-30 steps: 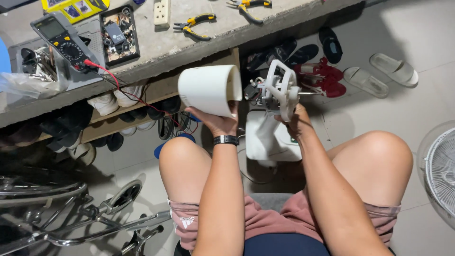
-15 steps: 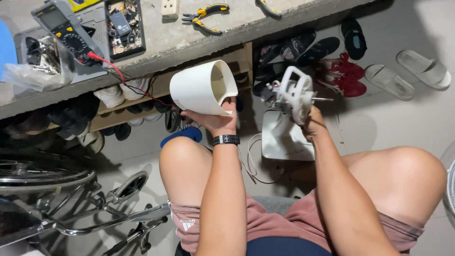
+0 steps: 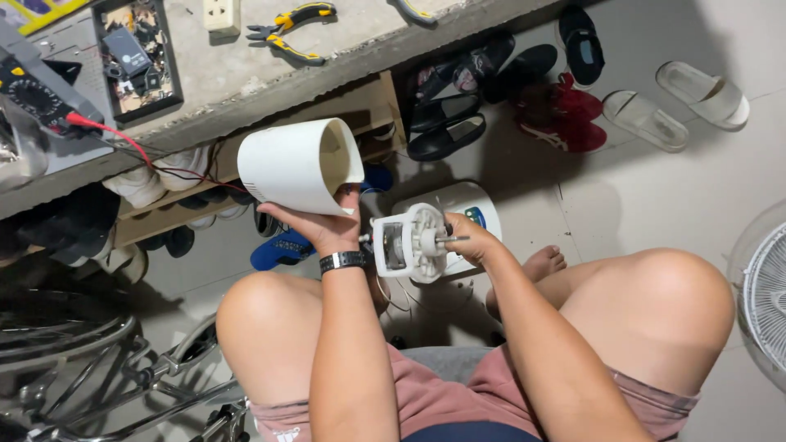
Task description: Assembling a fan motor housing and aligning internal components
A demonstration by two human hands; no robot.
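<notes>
My left hand point(image 3: 321, 227) grips a white plastic housing cover point(image 3: 295, 166), hollow and open toward the right, held up above my left knee. A black band sits on that wrist. My right hand point(image 3: 469, 239) holds a white fan motor unit point(image 3: 411, 242) by its front, its thin metal shaft pointing right between my fingers. Thin wires hang from the motor down toward the floor. Under the motor lies a white fan base point(image 3: 467, 203) with blue buttons, on the tiled floor.
A concrete bench point(image 3: 246, 69) spans the top, carrying yellow-handled pliers point(image 3: 291, 29), a multimeter point(image 3: 37, 94) with a red lead and a black tray of parts point(image 3: 135, 57). Shoes and sandals point(image 3: 565, 98) lie beneath and beyond. A fan grille point(image 3: 765, 295) is at right, a metal frame point(image 3: 98, 368) at left.
The motor unit has come down and turned so its shaft points right. The white cover stays raised in my left hand, and the view has tilted slightly downward.
</notes>
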